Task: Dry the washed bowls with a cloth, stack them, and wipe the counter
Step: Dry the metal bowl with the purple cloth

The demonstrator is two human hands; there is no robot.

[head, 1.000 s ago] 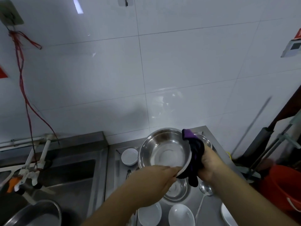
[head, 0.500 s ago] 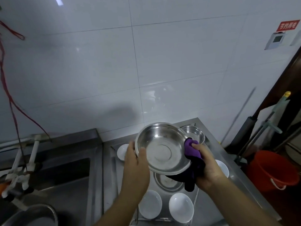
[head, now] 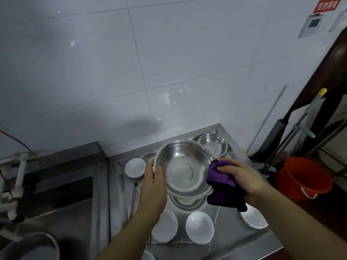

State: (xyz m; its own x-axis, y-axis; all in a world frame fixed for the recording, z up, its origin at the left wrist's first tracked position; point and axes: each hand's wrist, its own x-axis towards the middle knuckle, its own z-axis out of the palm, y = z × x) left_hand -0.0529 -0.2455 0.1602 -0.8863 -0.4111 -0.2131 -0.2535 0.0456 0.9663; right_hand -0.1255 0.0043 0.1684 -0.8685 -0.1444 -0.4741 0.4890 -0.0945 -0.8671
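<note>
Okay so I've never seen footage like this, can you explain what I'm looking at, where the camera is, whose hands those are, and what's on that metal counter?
There is no machine here. The camera is worn on a person's head and looks down at their own two hands. The left hand grips the rim of a large steel bowl, tilted toward the camera. The right hand holds a purple cloth against the bowl's right edge, drying it. Below lies a steel counter with white bowls, a smaller steel bowl at the back and tongs. A sink sits to the left, an orange bucket on the floor to the right.
</note>
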